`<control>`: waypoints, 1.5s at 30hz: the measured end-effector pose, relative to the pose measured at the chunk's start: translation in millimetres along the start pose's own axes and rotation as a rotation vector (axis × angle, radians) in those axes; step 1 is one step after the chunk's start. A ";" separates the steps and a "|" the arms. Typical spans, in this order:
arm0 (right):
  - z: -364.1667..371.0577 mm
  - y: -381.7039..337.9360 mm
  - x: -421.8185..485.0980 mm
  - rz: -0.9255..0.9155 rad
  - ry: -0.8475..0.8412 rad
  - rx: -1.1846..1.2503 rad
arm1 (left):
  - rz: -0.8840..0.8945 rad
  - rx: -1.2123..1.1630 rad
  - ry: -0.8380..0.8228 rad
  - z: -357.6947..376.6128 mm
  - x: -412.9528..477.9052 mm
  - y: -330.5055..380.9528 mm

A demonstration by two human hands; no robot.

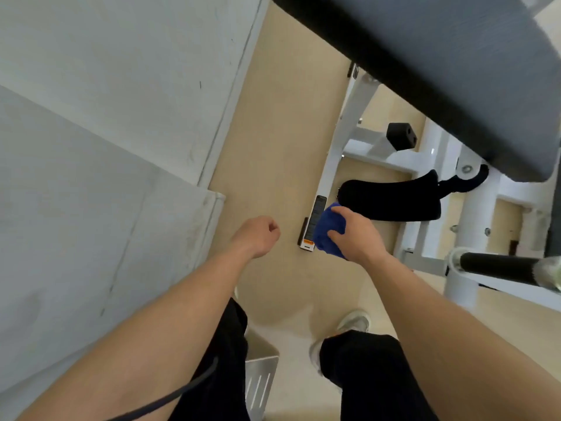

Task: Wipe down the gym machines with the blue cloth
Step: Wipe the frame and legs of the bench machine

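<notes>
Cloth [329, 230], blue and bunched into a wad, sits in the right hand [356, 235]. Fingers [335, 235] are curled over the top of the wad and the thumb presses its upper edge; grip is closed around the cloth, with folds bulging out below the palm. The wad lies against the near end of the machine's white frame bar [337, 144], just beside a black and orange label strip [314, 223] fixed along that bar. Whether the cloth presses firmly on the metal cannot be told.

Left hand [258, 235] is closed into a loose fist, thumb tucked against the fingers, holding nothing. It hangs over the beige floor [279, 141], apart from the machine and to the left of the label strip.

Machine: a large dark padded bench [440, 68] crosses the upper right corner of the view. Under it, a black curved pad [391, 202] lies just beyond the right hand, close to the cloth. A black foam-covered handle [498, 267] projects at the right edge. White frame tubes run beneath the bench.

Grey wall panels [106, 147] fill the left side. Black trousers [364, 375] and a light shoe [355, 322] show at the bottom edge.
</notes>
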State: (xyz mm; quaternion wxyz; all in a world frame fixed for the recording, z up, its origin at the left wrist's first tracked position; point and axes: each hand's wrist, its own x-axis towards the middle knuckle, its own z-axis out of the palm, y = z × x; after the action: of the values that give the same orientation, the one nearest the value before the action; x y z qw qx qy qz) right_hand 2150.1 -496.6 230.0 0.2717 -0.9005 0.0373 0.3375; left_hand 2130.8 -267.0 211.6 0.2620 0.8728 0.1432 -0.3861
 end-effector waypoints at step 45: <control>171.0 206.9 382.7 -0.385 0.590 0.090 | 0.622 -0.181 0.451 167.0 435.7 -13.7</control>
State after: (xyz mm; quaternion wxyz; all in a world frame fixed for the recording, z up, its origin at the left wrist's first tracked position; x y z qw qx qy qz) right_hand 2292.3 -539.9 -213.2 0.3470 -0.9369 -0.0413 0.0034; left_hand 2312.5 -329.9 -213.7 0.4045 0.9107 -0.0406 -0.0729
